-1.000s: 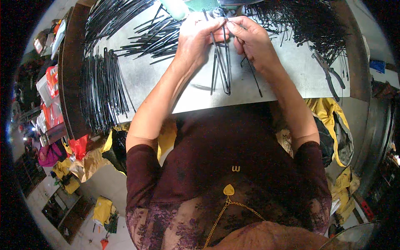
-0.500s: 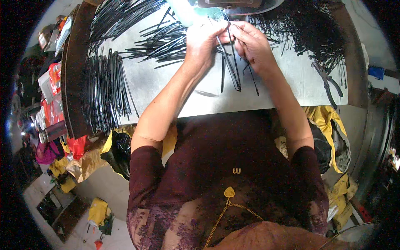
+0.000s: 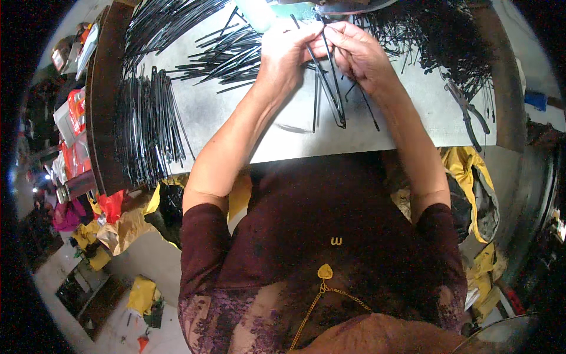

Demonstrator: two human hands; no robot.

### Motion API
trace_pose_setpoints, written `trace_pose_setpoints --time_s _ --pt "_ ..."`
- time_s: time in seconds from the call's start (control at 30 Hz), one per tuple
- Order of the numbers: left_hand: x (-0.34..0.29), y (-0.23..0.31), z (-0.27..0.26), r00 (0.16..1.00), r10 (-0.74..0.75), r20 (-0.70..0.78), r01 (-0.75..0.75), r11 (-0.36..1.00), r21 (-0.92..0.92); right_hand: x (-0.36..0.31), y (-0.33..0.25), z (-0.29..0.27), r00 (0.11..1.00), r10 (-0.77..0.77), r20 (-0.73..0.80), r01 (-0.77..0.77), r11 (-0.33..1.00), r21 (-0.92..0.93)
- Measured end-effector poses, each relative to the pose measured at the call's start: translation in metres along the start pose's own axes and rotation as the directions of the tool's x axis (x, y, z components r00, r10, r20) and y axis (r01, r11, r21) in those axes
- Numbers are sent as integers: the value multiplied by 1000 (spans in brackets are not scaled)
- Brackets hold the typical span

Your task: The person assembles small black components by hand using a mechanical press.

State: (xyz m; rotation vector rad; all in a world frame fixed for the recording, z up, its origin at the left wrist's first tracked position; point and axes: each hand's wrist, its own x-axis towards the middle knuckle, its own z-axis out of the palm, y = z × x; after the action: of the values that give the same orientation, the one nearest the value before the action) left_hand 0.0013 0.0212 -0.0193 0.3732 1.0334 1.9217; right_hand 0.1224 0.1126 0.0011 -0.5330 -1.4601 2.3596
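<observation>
At the far middle of the pale table (image 3: 283, 141), my two hands are close together. My left hand (image 3: 284, 53) is closed around a thin black rod (image 3: 339, 112), which looks bent into a narrow V with its point toward me. Fingertips of my right hand (image 3: 362, 56) pinch near the upper end of the V's right leg; exactly what lies between them is too small to make out. Below my right hand a thin black rod with a hooked top (image 3: 371, 109) angles toward me. Another straight black rod (image 3: 315, 109) lies left of the V.
Piles of black rods lie at the left (image 3: 153, 124), far left (image 3: 171, 26) and middle (image 3: 230, 62). A tangled dark heap (image 3: 442, 38) fills the far right, with dark-handled pliers (image 3: 463, 109) nearer. A bright lamp (image 3: 256, 13) shines above. Yellow-and-black bags (image 3: 471, 177) hang below the table edge.
My right hand has shifted slightly right and toward me, and the hooked rod below it has moved right. The V-shaped rod has tilted a little, its point now slightly further right.
</observation>
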Motion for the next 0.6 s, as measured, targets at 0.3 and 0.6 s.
trace_pose_setpoints --time_s 0.3,0.6 --pt "10 7 -14 993 -65 97 48 985 166 -2 1 13 993 -32 -112 15 989 -147" --pt "-48 137 -60 998 3 -66 53 564 824 -61 20 -11 901 -412 -135 -12 289 -957"
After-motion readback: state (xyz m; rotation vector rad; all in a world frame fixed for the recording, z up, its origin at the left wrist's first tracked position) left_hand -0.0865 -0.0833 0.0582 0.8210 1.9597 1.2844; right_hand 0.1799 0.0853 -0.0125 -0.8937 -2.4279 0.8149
